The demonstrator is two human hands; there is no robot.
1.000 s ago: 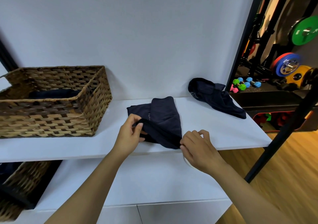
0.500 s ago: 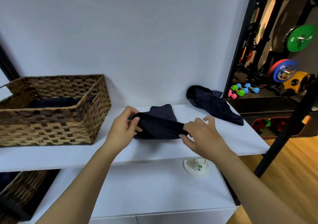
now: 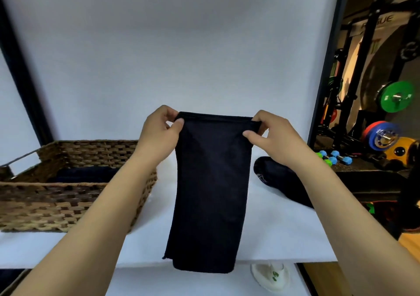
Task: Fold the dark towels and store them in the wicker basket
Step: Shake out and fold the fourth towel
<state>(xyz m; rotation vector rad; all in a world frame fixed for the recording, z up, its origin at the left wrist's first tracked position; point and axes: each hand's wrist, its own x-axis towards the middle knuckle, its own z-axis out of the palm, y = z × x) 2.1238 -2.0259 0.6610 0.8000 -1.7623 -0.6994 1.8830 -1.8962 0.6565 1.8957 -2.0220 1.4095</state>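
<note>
A dark towel [image 3: 209,193] hangs full length in the air in front of me, above the white shelf [image 3: 272,234]. My left hand [image 3: 159,132] pinches its top left corner and my right hand [image 3: 270,134] pinches its top right corner. The wicker basket [image 3: 68,204] stands on the shelf at the left, with a folded dark towel [image 3: 86,174] lying inside it. Another dark towel [image 3: 279,182] lies crumpled on the shelf at the right, partly hidden behind my right forearm.
A white wall closes the back of the shelf. A lower white surface [image 3: 181,282] carries a small white object [image 3: 270,277]. A black post [image 3: 327,68] borders the shelf on the right, with gym weights [image 3: 396,96] and small dumbbells [image 3: 336,157] beyond.
Both hands have lifted the towel off the shelf and raised it, so it now hangs unfolded lengthwise between them. The view has tilted upward.
</note>
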